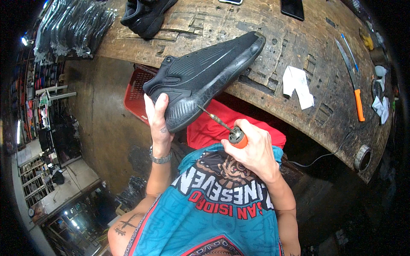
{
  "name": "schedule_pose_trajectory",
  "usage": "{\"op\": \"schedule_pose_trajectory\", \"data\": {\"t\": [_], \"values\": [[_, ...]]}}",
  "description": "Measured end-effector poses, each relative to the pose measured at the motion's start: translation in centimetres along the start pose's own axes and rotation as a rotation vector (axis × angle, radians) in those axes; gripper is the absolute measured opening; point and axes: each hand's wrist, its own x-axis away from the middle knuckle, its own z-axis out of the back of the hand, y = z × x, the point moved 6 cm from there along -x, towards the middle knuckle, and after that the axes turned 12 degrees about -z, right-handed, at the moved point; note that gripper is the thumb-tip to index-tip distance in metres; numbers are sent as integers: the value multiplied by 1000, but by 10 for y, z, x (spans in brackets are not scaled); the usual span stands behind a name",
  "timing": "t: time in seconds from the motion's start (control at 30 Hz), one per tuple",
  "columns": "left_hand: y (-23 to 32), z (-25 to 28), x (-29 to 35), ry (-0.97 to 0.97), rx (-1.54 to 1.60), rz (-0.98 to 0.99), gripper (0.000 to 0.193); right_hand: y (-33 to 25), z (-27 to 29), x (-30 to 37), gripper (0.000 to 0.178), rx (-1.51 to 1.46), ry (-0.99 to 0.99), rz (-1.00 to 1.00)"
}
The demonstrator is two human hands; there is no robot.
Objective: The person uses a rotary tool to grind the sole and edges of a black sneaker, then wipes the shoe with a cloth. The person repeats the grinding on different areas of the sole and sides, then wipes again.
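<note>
My left hand grips a black sneaker by its heel, the thumb on the side of the sole. The shoe is tilted, its toe reaching up and right over the workbench edge. In my right hand is an orange and black rotary tool. Its long thin bit points up and left, and the tip meets or nearly meets the sole's side near the heel; contact is hard to tell. My right fingers wrap round the tool body.
A worn wooden workbench spans the top. On it lie another black shoe, an orange-handled knife, a blue pen, a white paper scrap, a phone and a tape roll. A red crate stands below; a cord hangs right.
</note>
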Motion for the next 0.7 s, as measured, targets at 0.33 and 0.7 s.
{"op": "schedule_pose_trajectory", "data": {"t": [0.33,0.7], "values": [[-10,9,3,40,54,61,49,22,6,-22,42,48,22,-35],[-36,24,49,130,138,222,63,25,3,-15,45,3,-98,-30]]}}
